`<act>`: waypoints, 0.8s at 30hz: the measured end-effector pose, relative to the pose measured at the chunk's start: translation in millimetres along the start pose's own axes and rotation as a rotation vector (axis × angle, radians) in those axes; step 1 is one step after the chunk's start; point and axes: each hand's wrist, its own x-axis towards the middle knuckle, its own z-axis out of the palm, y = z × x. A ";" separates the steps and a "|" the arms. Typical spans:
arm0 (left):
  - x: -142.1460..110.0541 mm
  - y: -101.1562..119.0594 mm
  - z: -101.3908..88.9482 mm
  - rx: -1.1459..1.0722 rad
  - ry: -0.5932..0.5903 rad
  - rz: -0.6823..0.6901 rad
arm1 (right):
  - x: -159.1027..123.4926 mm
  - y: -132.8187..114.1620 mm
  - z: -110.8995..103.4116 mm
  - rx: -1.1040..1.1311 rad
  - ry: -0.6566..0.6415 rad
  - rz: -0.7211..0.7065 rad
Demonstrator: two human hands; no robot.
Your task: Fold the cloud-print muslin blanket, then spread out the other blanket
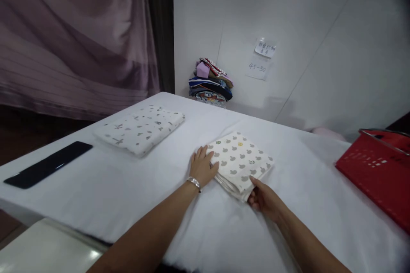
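A folded white cloth (237, 155) with a grey apple-like print lies on the white-covered table (128, 196). My left hand (202, 166), with a silvery bracelet at the wrist, rests on the cloth's left edge, its fingers stretched out and apart. At the near right corner, my right hand (261, 196) pinches the folded layers, thumb on top and fingers curled underneath. Further left lies another folded white cloth (144, 128) with a grey leaf-like print, apart from both hands.
A dark flat strip (49, 164) lies along the table's left side. On the right stands a red plastic basket (374, 170) with a metal handle. Behind the table is a stack of folded fabrics (209, 83) by the wall. Paper notes (261, 59) hang there. A pink curtain (80, 38) hangs left.
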 end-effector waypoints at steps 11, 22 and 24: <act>-23.5 36.7 -4.6 -0.300 -0.190 0.418 | -6.1 -28.9 -114.4 -0.350 0.314 -0.114; -22.7 35.4 -4.9 -0.336 -0.185 0.416 | -0.3 -58.4 -36.9 -1.186 0.482 -0.919; -23.5 35.4 -4.6 -0.335 -0.178 0.430 | 19.1 -70.2 -7.6 -1.234 0.421 -0.971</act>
